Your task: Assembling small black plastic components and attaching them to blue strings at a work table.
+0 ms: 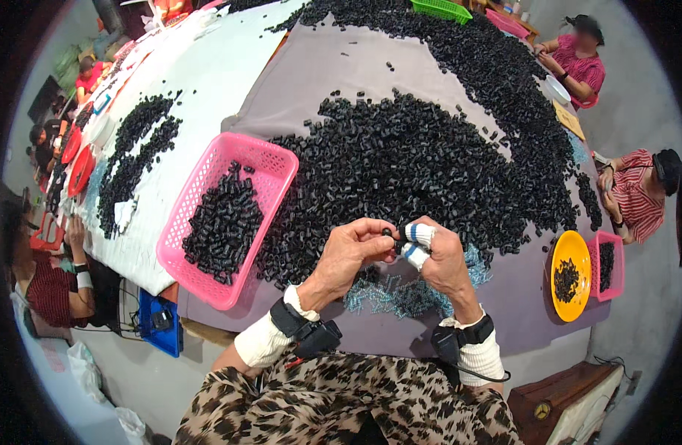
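My left hand (342, 261) pinches a small black plastic part (388, 233) between thumb and fingers. My right hand (443, 261), with white-and-blue wraps on its fingers, is closed and meets the left at that part; whatever else it grips is too small to make out. Both hands hover over the near edge of a broad pile of black plastic parts (400, 159). Below them lies a heap of small light-blue, spring-like pieces (400, 295). A pink plastic basket (276, 159) with black parts inside stands left of my left hand.
An orange-yellow bowl (574, 248) and a small pink basket (617, 289), both with black pieces, stand at right. A blue tray (170, 343) sits low at left. Other people work around the table, two in striped tops (637, 189) at right. A green basket (441, 9) stands far off.
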`<state>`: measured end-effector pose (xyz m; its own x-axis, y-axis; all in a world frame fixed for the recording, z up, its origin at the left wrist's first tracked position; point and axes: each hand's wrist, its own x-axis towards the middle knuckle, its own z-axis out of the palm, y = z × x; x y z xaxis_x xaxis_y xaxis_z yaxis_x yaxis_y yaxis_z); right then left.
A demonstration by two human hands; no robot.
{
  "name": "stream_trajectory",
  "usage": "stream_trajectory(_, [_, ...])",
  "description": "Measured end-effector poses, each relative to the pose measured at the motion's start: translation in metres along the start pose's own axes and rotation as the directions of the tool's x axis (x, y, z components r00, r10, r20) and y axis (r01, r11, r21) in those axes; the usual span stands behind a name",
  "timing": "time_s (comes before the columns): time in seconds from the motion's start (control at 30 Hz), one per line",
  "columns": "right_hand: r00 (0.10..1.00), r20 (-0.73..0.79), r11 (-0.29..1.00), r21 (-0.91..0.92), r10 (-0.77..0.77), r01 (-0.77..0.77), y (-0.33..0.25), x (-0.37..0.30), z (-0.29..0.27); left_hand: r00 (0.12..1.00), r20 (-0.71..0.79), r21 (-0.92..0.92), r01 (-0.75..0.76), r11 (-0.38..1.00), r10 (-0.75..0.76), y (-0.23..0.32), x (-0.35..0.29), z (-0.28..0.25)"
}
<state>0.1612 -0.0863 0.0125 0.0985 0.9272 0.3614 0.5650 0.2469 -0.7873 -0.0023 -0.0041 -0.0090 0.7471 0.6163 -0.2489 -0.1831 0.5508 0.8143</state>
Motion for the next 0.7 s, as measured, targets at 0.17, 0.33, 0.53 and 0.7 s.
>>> stream_trajectory(0.17, [0.997,-0.027,0.997,-0.041,-0.071,0.070,0.000,0.001,-0.006,1.000,-0.012,-0.011,-0.014,1.000,0.013,0.007,0.001,0.011])
stream_trajectory(0.33, [0.981,-0.059,0.976,0.128,0.185,-0.176,-0.002,-0.007,-0.011,0.998,-0.004,-0.089,-0.067,0.994,0.067,0.009,0.005,0.019])
stream_trajectory(0.53, [0.988,-0.137,0.996,-0.025,0.078,-0.082,-0.008,-0.006,-0.007,0.967,0.005,0.087,-0.252,0.964,0.253,0.013,0.001,0.025])
stream_trajectory(0.7, [0.980,-0.189,0.978,-0.209,-0.067,0.027,-0.007,-0.006,-0.001,0.940,-0.049,0.189,-0.324,0.927,0.338,0.009,0.002,0.028])
